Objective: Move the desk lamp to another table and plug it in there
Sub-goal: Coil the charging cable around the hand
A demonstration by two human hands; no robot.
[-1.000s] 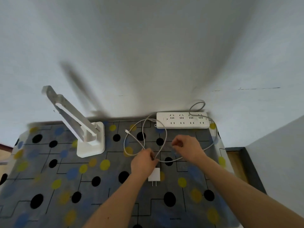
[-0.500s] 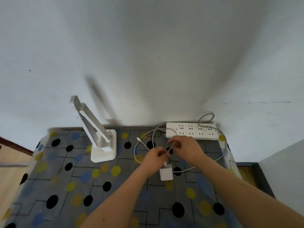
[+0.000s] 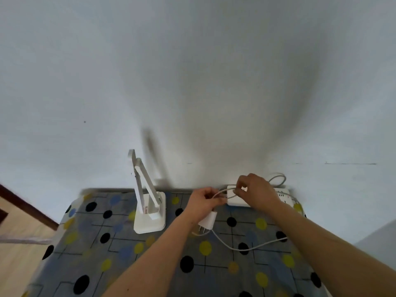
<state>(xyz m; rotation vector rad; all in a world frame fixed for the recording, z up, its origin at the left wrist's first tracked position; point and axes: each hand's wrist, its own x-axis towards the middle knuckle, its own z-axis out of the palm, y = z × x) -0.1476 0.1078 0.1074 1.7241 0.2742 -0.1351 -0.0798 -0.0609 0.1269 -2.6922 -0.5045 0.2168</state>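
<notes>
A white folding desk lamp stands on the patterned table, its arm tilted up to the left. My left hand is shut on loops of the white cable, and the white plug adapter hangs below it, prongs down. My right hand pinches another stretch of the same cable just above the white power strip by the wall. A loose length of cable trails across the table to the right.
A white wall rises straight behind the table. The strip's own grey cord loops up against the wall. Wooden floor and a dark baseboard show past the table's left edge. A grey surface lies at the right.
Both hands have lifted with the cable toward the power strip. The adapter has come off the table and now hangs from my left hand. The view has shifted right, so the lamp sits nearer the middle.
</notes>
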